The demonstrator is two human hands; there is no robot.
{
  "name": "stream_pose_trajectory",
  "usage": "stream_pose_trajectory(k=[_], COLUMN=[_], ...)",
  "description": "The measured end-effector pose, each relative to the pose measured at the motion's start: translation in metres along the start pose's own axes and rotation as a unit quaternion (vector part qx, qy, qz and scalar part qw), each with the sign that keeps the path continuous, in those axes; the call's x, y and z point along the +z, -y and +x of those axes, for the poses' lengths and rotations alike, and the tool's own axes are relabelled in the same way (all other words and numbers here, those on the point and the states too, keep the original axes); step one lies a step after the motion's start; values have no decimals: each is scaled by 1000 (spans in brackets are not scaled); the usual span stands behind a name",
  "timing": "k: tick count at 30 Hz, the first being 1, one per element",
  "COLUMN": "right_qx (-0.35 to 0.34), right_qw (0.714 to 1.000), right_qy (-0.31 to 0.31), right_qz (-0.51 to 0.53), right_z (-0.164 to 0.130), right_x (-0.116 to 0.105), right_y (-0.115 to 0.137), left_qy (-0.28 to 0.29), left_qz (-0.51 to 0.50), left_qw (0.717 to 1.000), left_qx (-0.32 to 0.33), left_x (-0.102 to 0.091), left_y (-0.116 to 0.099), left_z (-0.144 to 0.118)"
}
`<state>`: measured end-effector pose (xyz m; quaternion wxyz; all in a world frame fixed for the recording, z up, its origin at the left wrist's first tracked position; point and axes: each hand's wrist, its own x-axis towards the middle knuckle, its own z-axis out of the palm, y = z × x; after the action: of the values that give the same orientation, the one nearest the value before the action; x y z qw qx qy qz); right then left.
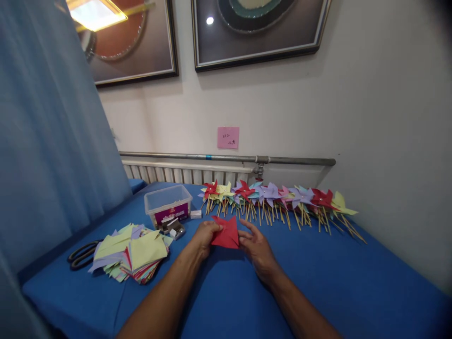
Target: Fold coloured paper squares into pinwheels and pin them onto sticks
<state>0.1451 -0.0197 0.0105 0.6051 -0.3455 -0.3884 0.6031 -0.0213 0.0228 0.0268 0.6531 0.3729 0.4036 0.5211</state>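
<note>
A square sheet of red paper [226, 234], cut in from its corners with some points raised, is held above the blue-covered table. My left hand [205, 238] pinches its left side, thumb on top. At the paper's right edge is my right hand [257, 247], its thumb and a finger closed on the edge while the index finger stretches out above. Beyond my hands lies a long row of finished paper pinwheels [270, 192] on thin sticks, in red, yellow, purple, pink and blue.
Left of my hands is a pile of cut coloured paper [146, 249], with black-handled scissors [83, 255] beside it. A clear plastic tub [167, 197], small opened boxes [173, 227] and a small white box [196, 214] stand behind. A blue curtain [60, 117] hangs at left.
</note>
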Motion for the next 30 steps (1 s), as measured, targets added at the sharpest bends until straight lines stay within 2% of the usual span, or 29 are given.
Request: stream_pose_trajectory(k=[4, 8, 12, 16, 20, 30], right_qx=[-29, -91, -122, -139, -150, -139], right_qw=[998, 987, 974, 968, 964, 966], right_qy=[31, -8, -34, -63, -63, -81], right_qz=[-43, -132, -187, -197, -209, -203], right_z=[1, 3, 4, 7, 8, 10], right_x=[3, 0, -2, -3, -3, -2], right_y=[-4, -8, -10, -13, -16, -20], left_qy=[-5, -26, -14, -14, -25, -23], left_qz=[12, 57, 71, 60, 63, 52], left_qw=[1000, 998, 997, 998, 998, 998], left_qx=[6, 16, 16, 11, 7, 1], left_x=[-2, 3, 9, 12, 14, 15], left_y=[3, 12, 18, 23, 25, 28], left_z=[2, 4, 2, 2, 2, 2])
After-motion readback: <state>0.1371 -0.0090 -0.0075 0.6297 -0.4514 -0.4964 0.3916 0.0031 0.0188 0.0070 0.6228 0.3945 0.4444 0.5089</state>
